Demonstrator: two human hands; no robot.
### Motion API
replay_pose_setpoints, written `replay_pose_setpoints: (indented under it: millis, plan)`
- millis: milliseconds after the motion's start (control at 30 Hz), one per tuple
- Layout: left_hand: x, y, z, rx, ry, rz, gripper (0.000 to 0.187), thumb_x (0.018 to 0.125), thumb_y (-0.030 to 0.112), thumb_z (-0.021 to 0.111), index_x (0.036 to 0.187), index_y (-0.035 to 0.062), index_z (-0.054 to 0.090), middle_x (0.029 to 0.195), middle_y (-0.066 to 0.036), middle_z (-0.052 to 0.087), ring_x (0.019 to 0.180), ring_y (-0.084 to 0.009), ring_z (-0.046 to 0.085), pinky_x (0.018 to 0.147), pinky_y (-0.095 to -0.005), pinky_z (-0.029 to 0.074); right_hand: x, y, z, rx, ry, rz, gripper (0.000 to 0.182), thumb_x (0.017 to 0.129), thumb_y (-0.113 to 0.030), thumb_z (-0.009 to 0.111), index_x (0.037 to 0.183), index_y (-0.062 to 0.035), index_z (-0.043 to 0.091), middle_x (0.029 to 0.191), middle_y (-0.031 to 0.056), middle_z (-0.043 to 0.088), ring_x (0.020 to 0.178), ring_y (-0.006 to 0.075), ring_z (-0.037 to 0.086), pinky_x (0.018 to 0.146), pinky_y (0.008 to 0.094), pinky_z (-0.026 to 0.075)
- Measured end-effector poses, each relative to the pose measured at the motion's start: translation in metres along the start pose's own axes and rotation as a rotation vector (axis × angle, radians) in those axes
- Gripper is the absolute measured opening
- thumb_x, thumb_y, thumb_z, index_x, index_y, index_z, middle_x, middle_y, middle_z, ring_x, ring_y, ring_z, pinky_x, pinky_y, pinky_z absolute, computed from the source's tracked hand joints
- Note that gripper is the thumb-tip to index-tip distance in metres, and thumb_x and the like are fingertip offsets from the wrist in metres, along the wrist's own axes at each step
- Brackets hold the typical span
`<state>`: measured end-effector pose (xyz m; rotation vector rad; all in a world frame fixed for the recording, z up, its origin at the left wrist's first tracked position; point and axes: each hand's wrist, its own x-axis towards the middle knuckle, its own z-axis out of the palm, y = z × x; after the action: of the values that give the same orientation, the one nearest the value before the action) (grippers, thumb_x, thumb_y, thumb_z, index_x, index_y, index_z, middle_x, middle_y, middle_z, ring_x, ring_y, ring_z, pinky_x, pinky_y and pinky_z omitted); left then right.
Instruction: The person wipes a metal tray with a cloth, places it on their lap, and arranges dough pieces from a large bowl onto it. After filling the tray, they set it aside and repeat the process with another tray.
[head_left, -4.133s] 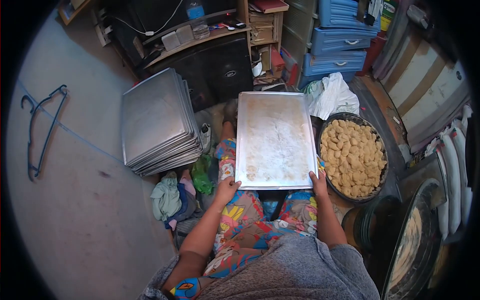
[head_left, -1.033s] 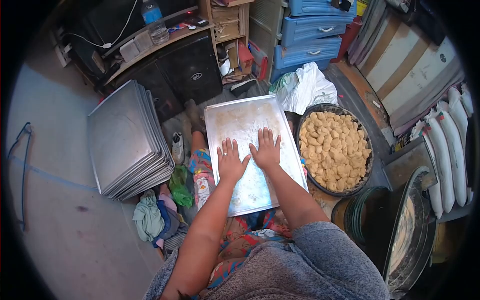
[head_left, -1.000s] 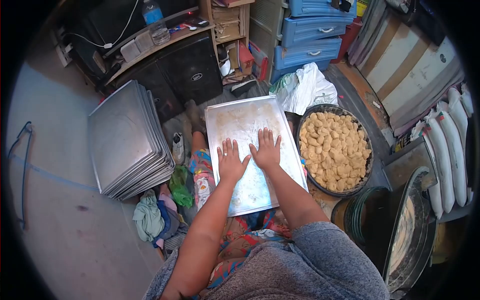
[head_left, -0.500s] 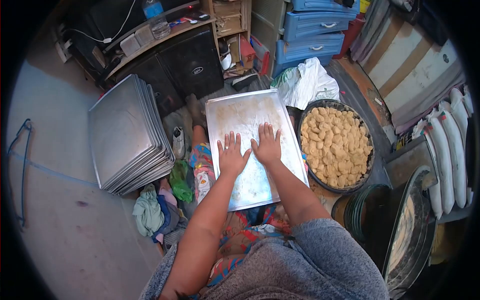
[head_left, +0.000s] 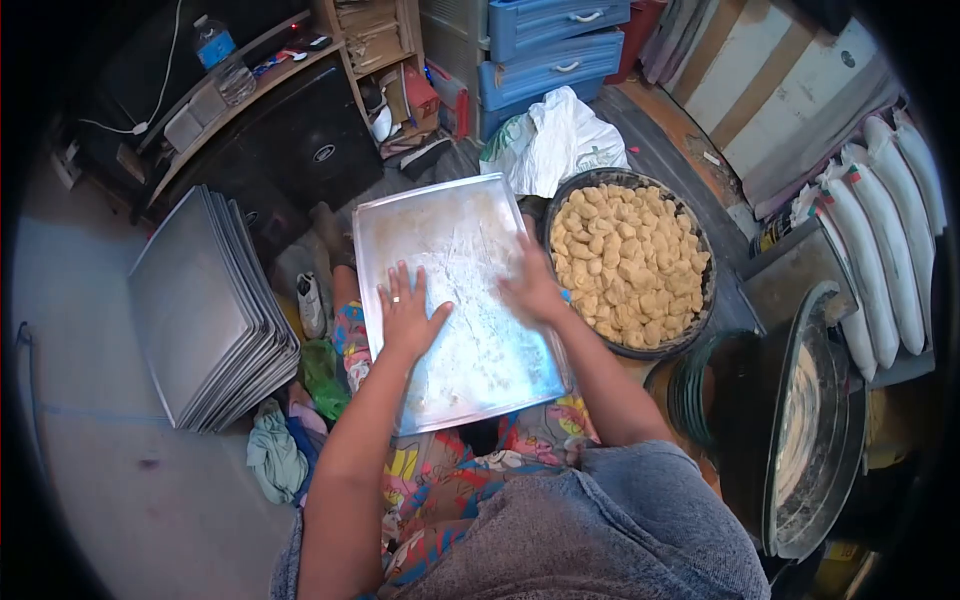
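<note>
A shallow metal baking tray (head_left: 450,380) lies across my lap, its surface shiny and scuffed with brownish patches. My left hand (head_left: 405,322) rests flat on the tray's left half, fingers spread, a ring on one finger. Over the right edge of the tray is my right hand (head_left: 535,288), blurred by motion, with its thumb apart from the stretched fingers and nothing seen in it. Just right of the tray stands a round dark tub (head_left: 712,290) filled with lumps of tan dough (head_left: 630,265).
Stacked metal trays (head_left: 200,310) lean at the left beside folded clothes (head_left: 277,455) and a green plastic bag (head_left: 322,378). A white sack (head_left: 560,140) lies beyond the tub. At the right are a large dusty round pan (head_left: 800,440) and long white packs (head_left: 870,270).
My right hand has slid from the tray's middle to its right edge. My left hand stays flat on the tray. The whole view has shifted, with things now further left.
</note>
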<state>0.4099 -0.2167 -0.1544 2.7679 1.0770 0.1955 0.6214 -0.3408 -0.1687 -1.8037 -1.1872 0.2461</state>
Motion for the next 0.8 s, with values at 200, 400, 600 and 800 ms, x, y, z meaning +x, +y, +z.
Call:
replay_pose_setpoints:
  millis: [200, 400, 600, 800]
  plan:
    - [0.054, 0.111, -0.021, -0.24, -0.033, 0.393, 0.074, 0.084, 0.051, 0.056, 0.141, 0.0078, 0.037, 0.152, -0.024, 0.007, 0.142, -0.04, 0.005, 0.113, -0.0533, 0.005, 0.032, 0.104, -0.11, -0.384, 0.224, 0.422, 0.109, 0.061, -0.041, 0.083, 0.144, -0.006, 0.023, 0.144, 0.0301, 0.024, 0.132, 0.0424, 0.029, 0.108, 0.0468, 0.028]
    - [0.094, 0.173, 0.016, -0.229, -0.255, 0.534, 0.062, 0.08, 0.045, 0.061, 0.13, 0.0088, 0.051, 0.151, -0.024, 0.016, 0.142, -0.0385, 0.008, 0.113, -0.0532, 0.005, 0.032, 0.21, -0.109, -0.815, -0.385, 0.665, 0.13, 0.048, -0.043, 0.089, 0.149, -0.0264, 0.009, 0.153, 0.0212, -0.006, 0.139, 0.0465, -0.002, 0.106, 0.0602, 0.025]
    - [0.087, 0.175, 0.042, -0.242, -0.271, 0.614, 0.059, 0.074, 0.043, 0.068, 0.119, 0.006, 0.059, 0.144, -0.024, 0.032, 0.139, -0.0386, 0.018, 0.112, -0.0559, 0.008, 0.039, 0.154, -0.097, -0.926, -0.437, 0.92, 0.11, 0.053, -0.029, 0.086, 0.144, -0.0337, 0.024, 0.154, 0.0094, 0.007, 0.137, 0.048, 0.012, 0.091, 0.0587, 0.046]
    - [0.089, 0.191, 0.035, -0.131, -0.405, 0.585, 0.055, 0.08, 0.04, 0.063, 0.126, 0.0093, 0.054, 0.144, -0.022, 0.033, 0.14, -0.0388, 0.017, 0.112, -0.056, 0.004, -0.017, 0.189, -0.092, -0.951, -0.247, 0.592, 0.074, 0.062, -0.025, 0.079, 0.128, -0.0231, 0.044, 0.137, 0.0115, 0.037, 0.124, 0.0459, 0.036, 0.085, 0.054, 0.05]
